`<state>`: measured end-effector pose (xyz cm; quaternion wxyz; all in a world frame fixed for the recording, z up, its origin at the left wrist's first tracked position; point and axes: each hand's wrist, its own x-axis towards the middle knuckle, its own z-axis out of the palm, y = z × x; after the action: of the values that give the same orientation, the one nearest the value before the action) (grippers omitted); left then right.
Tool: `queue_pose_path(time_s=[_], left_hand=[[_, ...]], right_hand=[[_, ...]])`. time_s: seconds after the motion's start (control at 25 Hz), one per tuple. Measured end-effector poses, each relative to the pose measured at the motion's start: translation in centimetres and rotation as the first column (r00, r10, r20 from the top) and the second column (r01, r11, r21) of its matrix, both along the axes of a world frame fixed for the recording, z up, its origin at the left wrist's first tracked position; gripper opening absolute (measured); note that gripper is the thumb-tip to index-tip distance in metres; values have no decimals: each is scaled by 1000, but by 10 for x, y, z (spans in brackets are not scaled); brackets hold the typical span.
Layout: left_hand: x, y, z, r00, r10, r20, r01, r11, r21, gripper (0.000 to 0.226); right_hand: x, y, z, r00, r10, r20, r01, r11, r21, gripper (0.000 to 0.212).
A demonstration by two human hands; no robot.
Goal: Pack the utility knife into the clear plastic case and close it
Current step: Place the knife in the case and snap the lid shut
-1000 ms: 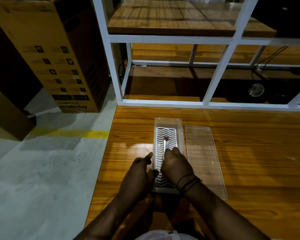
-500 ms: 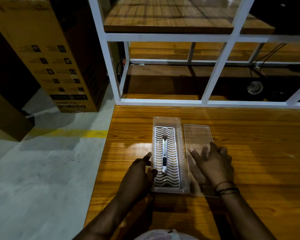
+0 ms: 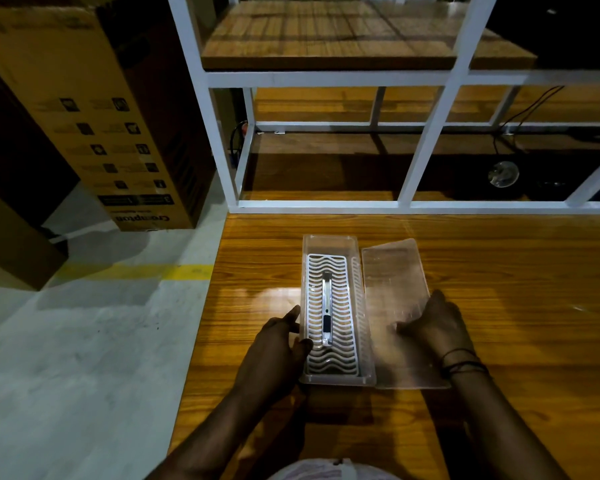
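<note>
Utility knife [image 3: 326, 315] lies lengthwise on the white wavy insert [image 3: 329, 306] inside the clear plastic case [image 3: 329, 240] — lid [image 3: 392, 268] off, just right of the case. Left hand [image 3: 278, 344] grips the case's near-left wall. Right hand [image 3: 433, 323] clasps the lid's near right edge, fingers curled, thumb on top.

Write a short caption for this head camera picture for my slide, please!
Utility knife lies in the clear case; left hand steadies it, right hand grips the lid.
</note>
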<state>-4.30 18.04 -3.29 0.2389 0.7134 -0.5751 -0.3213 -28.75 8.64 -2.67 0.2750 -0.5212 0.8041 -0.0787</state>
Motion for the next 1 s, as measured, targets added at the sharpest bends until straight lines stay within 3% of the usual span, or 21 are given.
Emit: queue_pose_path(time_s=[0.08, 0.16, 0.28, 0.48, 0.6, 0.76, 1.0], left_hand=[[0, 0, 1, 1000, -3, 1, 3, 1000, -5, 69], [1, 0, 2, 1000, -11, 15, 11, 1000, -5, 70], [0, 0, 2, 999, -18, 34, 19, 1000, -11, 68], [-2, 1, 5, 999, -35, 39, 35, 999, -9, 69], [-3, 2, 9, 999, -27, 23, 28, 1000, -10, 65], [-1, 3, 11, 999, -31, 8, 31, 999, -9, 63], [2, 1, 12, 996, -88, 23, 88, 996, 24, 41]], right_hand=[[1, -1, 12, 986, 24, 167, -9, 996, -94, 50], [4, 1, 28, 972, 58, 227, -17, 984, -179, 36], [15, 8, 54, 931, 93, 354, -1, 968, -253, 31], [48, 18, 57, 799, 197, 568, -62, 967, -248, 31], [61, 21, 47, 743, 241, 624, -132, 967, -216, 51], [68, 26, 25, 841, 340, 422, -261, 937, -234, 81], [79, 37, 14, 906, 412, 100, -377, 890, -256, 76]])
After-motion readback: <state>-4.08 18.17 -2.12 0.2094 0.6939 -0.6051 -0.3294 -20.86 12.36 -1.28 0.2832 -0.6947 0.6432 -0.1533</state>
